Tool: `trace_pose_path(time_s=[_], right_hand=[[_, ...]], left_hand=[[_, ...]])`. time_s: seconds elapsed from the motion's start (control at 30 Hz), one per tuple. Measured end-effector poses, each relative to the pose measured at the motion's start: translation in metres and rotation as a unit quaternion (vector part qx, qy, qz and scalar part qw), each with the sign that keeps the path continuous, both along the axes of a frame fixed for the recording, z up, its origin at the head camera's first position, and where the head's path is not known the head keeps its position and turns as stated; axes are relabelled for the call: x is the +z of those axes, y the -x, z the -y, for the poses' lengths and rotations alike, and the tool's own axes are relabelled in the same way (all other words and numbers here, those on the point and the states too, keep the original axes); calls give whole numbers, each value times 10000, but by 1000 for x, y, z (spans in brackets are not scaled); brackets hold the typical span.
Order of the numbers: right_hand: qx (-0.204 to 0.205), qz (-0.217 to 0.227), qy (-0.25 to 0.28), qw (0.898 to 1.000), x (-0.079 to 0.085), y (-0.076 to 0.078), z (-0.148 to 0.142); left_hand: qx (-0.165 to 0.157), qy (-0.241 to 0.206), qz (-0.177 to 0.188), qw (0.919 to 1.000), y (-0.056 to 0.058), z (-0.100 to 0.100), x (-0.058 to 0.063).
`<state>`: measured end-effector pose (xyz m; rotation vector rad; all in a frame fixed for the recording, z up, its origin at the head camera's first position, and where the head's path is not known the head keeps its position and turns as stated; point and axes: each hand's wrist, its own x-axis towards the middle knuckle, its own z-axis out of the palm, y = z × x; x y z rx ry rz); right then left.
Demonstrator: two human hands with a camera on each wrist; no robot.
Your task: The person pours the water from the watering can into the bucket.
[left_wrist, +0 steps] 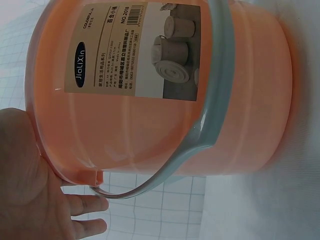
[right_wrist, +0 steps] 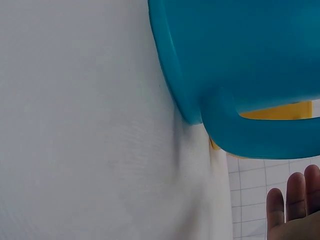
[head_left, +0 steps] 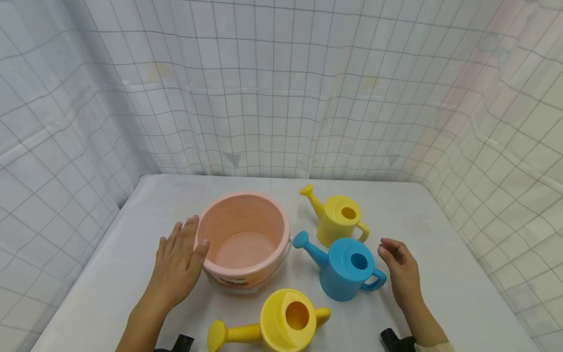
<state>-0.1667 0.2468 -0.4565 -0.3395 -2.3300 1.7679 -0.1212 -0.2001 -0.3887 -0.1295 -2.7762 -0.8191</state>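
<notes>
A pink bucket point(head_left: 250, 247) stands upright on the table, its grey handle point(left_wrist: 217, 90) hanging down the labelled side. Against its left rim lies my left hand point(head_left: 176, 266), fingers straight, thumb over the rim's edge. My right hand point(head_left: 402, 274) hovers just right of a blue watering can point(head_left: 343, 274), its loosely bent fingers apart from the can's handle point(right_wrist: 265, 137) and holding nothing. Behind the blue can is a yellow watering can point(head_left: 336, 225). Another yellow watering can point(head_left: 286, 322) stands nearest me, spout pointing left.
A white cloth covers the table point(head_left: 422, 244). Grid-patterned white curtains point(head_left: 281, 98) hang at the back and both sides. Black wrist-camera mounts point(head_left: 398, 341) show beneath both wrists. The cans stand close together right of and in front of the bucket.
</notes>
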Motion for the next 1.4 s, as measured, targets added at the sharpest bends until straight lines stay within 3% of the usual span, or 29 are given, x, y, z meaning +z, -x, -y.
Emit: trace_pose_path(time_s=[0.7, 1.4], right_hand=[[324, 35, -498, 9982, 2, 25, 1], [462, 236, -617, 9967, 2, 36, 4]], left_hand=[[9, 19, 29, 10000, 0, 0, 2], [7, 51, 7, 10000, -1, 0, 1]])
